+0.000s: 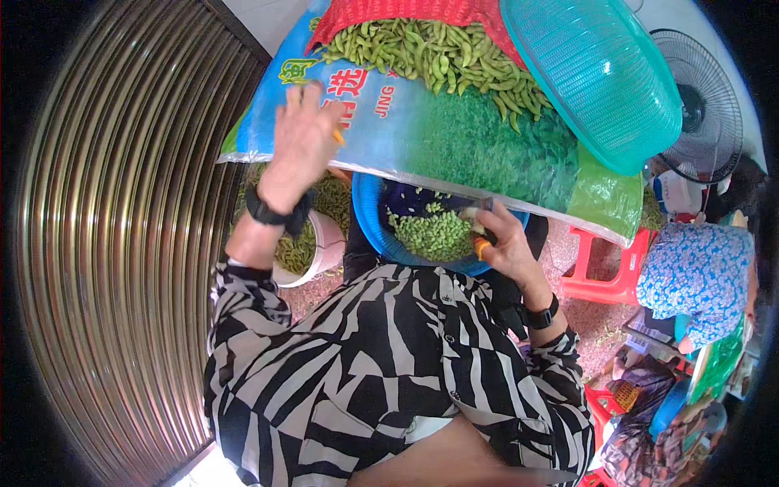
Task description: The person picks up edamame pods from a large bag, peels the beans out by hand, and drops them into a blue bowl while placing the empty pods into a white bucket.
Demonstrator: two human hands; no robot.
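My left hand (304,134) is over the left part of a printed plastic sack (503,146), its fingers stretched out and slightly blurred. I see nothing held in it. Something orange shows by its thumb. Green bean pods (438,53) are heaped at the sack's far side, on a red mesh bag (389,11). My right hand (507,247) is at the right rim of a blue basin (367,213), fingers bent together; what they pinch is unclear. An orange cover or band (482,247) shows on its thumb. Shelled green beans (434,235) lie in the basin.
A teal plastic basket (600,81) rests at the sack's far right, before a fan (702,105). On the left, a pale bucket (327,243) of pods or husks stands near a ribbed metal shutter (122,243). A red stool (608,272) and other people (694,268) are at right.
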